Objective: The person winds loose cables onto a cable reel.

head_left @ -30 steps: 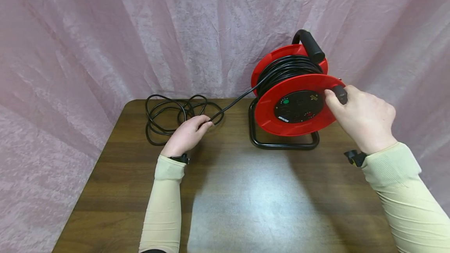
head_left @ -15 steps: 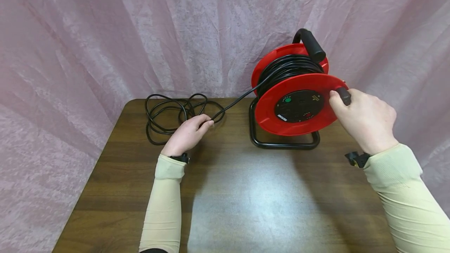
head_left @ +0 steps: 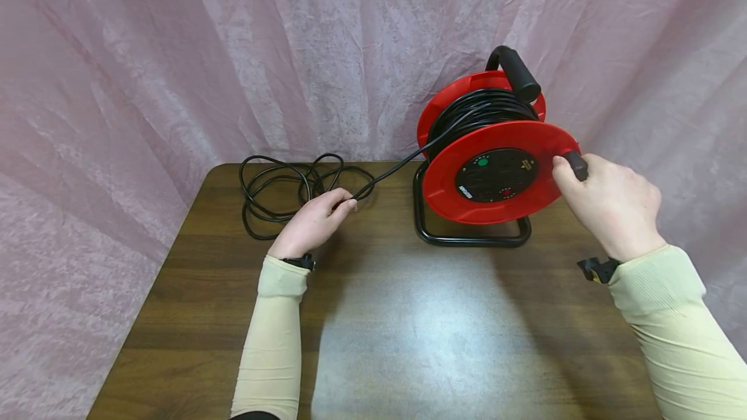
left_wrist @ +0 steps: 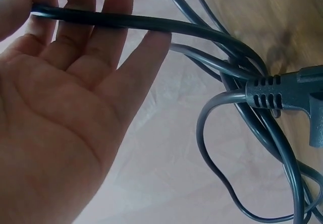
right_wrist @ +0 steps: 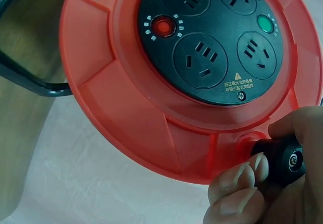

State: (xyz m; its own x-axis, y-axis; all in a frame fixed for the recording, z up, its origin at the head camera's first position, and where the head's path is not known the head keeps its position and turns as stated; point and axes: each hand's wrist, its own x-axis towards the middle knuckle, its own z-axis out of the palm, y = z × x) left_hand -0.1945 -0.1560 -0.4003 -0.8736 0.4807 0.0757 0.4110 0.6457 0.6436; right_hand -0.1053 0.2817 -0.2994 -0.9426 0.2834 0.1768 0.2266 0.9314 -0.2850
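Here, above a brown table (head_left: 408,316) before pink curtain (head_left: 327,50), left grip (head_left: 311,224) pinches cable (left_wrist: 116,20), right grip (head_left: 620,205) holds knob (head_left: 576,165).

One desk (head_left: 379,316) carries one cable reel (head_left: 490,137). The reel has two red discs (head_left: 438,196), one stand (head_left: 473,241), one carrying handle (head_left: 516,76) and one crank knob (right_wrist: 275,158). Its face shows four sockets (right_wrist: 201,60), one round red button (right_wrist: 163,27) and one round green button (right_wrist: 265,23). One plug (left_wrist: 282,90) shows beside the black cable (left_wrist: 111,19) (the loops overlap too much to count). The person has two sets of fingers, left fingers (left_wrist: 146,57) and right fingers (right_wrist: 234,204), with two pale sleeves (head_left: 277,336) and two wrist straps (head_left: 299,262).
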